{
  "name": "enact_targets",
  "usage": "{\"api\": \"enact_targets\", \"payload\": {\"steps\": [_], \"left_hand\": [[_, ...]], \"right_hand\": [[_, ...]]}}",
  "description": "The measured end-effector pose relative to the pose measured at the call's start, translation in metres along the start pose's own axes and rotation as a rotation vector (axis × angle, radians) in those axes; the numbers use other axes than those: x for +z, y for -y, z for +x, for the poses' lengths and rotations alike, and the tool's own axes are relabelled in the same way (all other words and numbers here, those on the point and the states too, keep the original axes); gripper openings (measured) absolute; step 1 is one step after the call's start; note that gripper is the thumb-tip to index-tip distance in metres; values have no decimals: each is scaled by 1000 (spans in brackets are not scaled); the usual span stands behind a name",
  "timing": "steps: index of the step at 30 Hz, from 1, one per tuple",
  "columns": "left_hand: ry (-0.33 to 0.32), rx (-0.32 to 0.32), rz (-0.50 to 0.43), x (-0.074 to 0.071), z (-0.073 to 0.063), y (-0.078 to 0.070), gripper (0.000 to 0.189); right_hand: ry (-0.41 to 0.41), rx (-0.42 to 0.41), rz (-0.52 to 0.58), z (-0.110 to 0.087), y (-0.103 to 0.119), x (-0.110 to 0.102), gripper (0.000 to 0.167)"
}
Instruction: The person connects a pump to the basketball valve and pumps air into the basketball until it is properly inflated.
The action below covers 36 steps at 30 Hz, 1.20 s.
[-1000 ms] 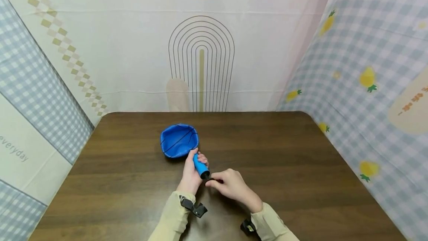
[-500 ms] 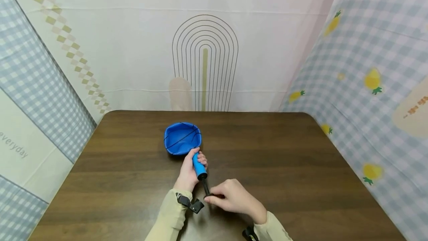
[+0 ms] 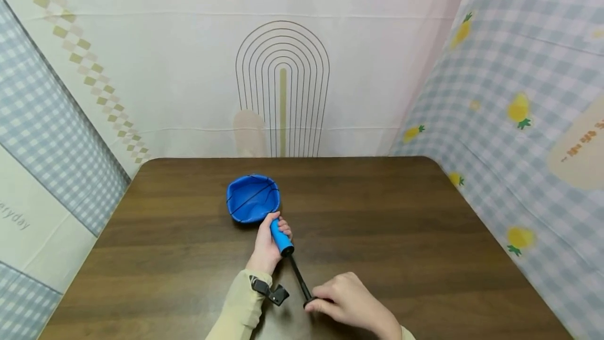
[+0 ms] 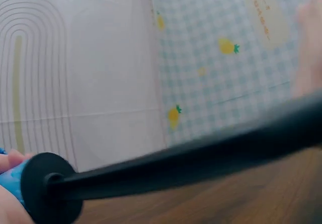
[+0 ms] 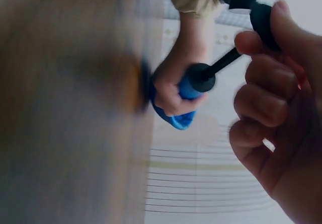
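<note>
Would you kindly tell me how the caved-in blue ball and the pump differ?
The ball is caved-in and bowl-like, while the pump is long and straight. The ball carries thin black lines; the pump has a blue barrel and an extended black rod. The left hand and right hand hold the pump, whereas the ball lies just beyond the left hand. Both show blue and black.

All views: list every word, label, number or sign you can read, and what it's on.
"eryday", start cut off by the frame edge: left checked curtain.
Orange lettering, right fruit-print curtain: too blurred to read.
Blue hand pump, dented blue basketball: no lettering visible.
</note>
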<state>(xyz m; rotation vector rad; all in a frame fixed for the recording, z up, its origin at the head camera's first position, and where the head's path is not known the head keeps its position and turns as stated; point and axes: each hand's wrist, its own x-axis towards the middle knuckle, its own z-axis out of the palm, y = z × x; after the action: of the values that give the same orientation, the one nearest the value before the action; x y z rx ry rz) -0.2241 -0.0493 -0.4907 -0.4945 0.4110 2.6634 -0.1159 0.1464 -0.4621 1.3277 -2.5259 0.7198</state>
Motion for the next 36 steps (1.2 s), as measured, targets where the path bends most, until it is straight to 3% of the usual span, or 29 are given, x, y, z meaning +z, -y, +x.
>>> {"api": "enact_targets", "payload": {"steps": [5, 8, 13, 18, 24, 30, 36], "left_hand": [[-15, 16, -60, 2, 1, 8, 17], [-8, 6, -53, 3, 1, 11, 18], [18, 14, -51, 1, 0, 10, 18], [27, -3, -34, -1, -2, 3, 19], [32, -44, 22, -2, -1, -1, 22], [49, -86, -7, -1, 0, -4, 25], [23, -74, 8, -3, -1, -7, 24]], "right_hand": [[-56, 44, -122, 19, -24, 9, 44], [-60, 89, -139, 32, -39, 16, 44], [-19, 129, -75, 50, -46, 23, 43], [108, 198, 37, 58, -41, 23, 37], [194, 226, 102, 51, -30, 16, 41], [150, 120, 129, 26, -2, 4, 46], [216, 84, 156, 8, 17, -1, 41]]}}
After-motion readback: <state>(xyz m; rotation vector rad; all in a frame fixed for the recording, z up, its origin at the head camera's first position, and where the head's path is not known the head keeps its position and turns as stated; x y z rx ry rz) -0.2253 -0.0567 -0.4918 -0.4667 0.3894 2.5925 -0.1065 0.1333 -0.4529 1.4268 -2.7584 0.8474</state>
